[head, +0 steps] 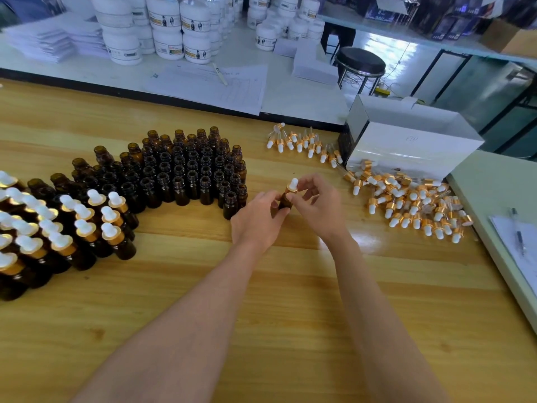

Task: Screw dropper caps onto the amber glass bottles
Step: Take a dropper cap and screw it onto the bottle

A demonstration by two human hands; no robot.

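My left hand [258, 219] grips a small amber glass bottle [284, 202] above the wooden table. My right hand [318, 203] pinches the gold collar of a white-bulbed dropper cap [292, 187] sitting on that bottle's neck. Much of the bottle is hidden by my fingers. Several open amber bottles [186, 170] stand packed together to the left of my hands. Further left stand several capped bottles [72, 225] with white bulbs and gold collars. A heap of loose dropper caps [412, 205] lies to the right.
A white box [406, 141] stands behind the heap of caps, with more caps [302, 144] in a row beside it. A pale board with paper and a pen [518, 234] lies at the right edge. White jars [180, 27] and papers fill the far counter.
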